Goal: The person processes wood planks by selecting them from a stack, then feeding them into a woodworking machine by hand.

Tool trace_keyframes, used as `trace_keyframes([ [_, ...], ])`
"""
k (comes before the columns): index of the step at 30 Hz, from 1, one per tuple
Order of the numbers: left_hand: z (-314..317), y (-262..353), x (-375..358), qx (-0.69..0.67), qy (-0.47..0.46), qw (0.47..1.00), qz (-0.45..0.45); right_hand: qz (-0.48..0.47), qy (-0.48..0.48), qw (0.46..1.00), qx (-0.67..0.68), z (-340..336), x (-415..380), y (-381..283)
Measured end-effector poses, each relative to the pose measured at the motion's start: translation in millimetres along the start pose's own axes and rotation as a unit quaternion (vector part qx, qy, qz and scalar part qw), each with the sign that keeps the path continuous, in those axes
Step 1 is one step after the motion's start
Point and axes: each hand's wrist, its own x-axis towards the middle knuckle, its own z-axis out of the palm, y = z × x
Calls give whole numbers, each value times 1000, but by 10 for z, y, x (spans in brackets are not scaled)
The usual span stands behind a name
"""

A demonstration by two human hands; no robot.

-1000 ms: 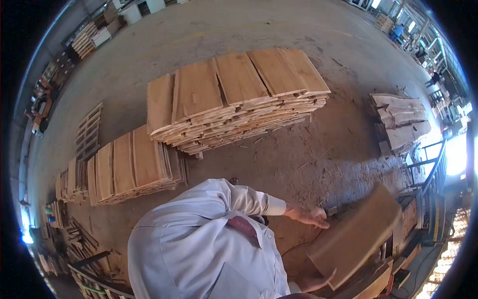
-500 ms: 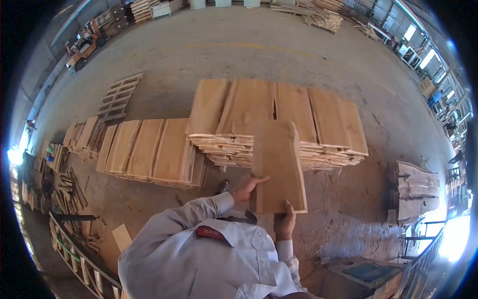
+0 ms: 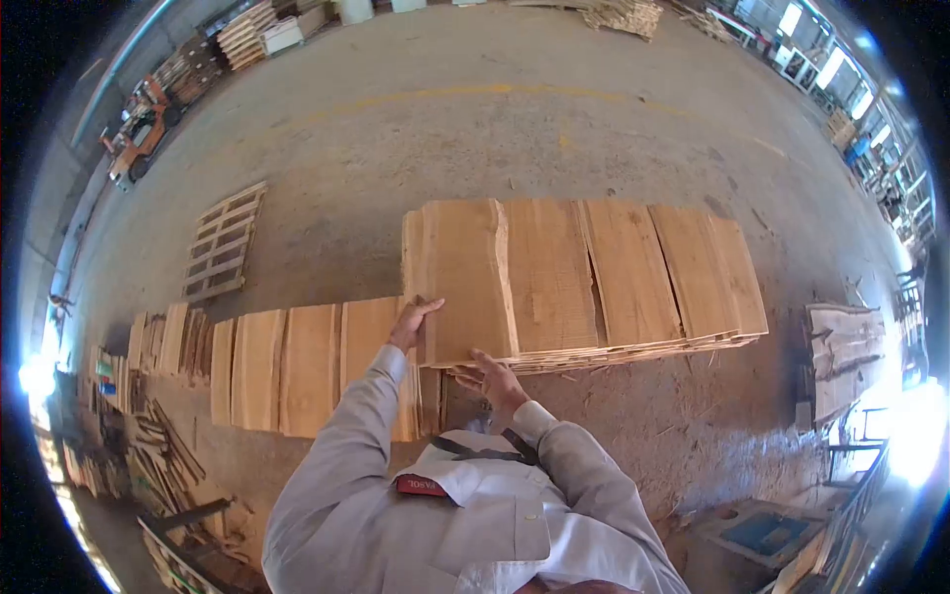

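Note:
A wooden board (image 3: 463,282) with a pale wavy right edge lies at the left end of the large stack of boards (image 3: 623,277). My left hand (image 3: 414,322) grips this board's left edge near its lower corner, thumb on top. At the near edge of the same board is my right hand (image 3: 493,384), its fingers spread against the edge and partly beneath it. A lower stack of boards (image 3: 309,368) stands to the left, partly behind my left forearm.
A slatted pallet (image 3: 226,243) lies on the floor at the left, with an orange forklift (image 3: 142,134) beyond it. Rough slabs (image 3: 844,361) are piled at the right. Scrap strips (image 3: 168,445) lie at the lower left, and a blue-topped item (image 3: 762,532) at the lower right.
The board has moved from in front of the large stack to its left end, on top. Both hands have moved left with it, and the right hand's fingers have spread.

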Motion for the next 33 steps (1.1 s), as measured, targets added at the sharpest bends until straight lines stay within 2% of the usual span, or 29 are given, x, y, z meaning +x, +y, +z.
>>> trace_keyframes([
  [3,-241,33,344,4,6,1000,-8,54,11,998,40,-117,229,-30],
  [6,-572,-175,707,122,71,990,-29,57,43,995,70,-478,390,-64],
  [9,-651,-336,790,188,50,981,24,44,68,996,30,-566,431,-98],
  [12,-288,355,419,438,29,893,-95,43,58,997,-36,-533,411,-107],
  [13,-540,46,670,471,76,877,-65,60,49,996,-48,-444,363,-207],
  [14,-676,-29,765,514,77,851,-77,82,39,994,-61,-430,355,-259],
  [15,-805,-97,851,556,78,823,-89,57,17,994,-91,-497,380,-233],
  [16,-947,-107,940,623,80,775,-71,36,-5,992,-118,-577,407,-159],
  [17,-1090,-119,1028,687,85,720,-54,53,35,977,-206,-561,432,-188],
  [18,-1361,-333,1142,754,137,640,43,67,67,950,-297,-481,459,-310],
  [19,-1059,57,1014,726,129,675,-30,59,110,894,-431,-447,490,-412],
  [20,-855,277,963,707,125,694,-59,44,147,816,-557,-420,524,-500],
  [21,-652,496,913,687,123,711,-88,25,181,774,-607,-355,545,-575],
  [23,-650,478,952,676,124,724,-59,-22,248,674,-696,-256,567,-699],
  [26,-733,25,1025,661,128,734,90,-206,171,686,-677,-371,605,-658],
  [29,-616,-140,1048,678,84,724,91,-190,119,704,-674,-387,654,-514],
  [33,-626,-267,1018,646,93,751,100,-167,117,695,-689,-263,531,-584],
])
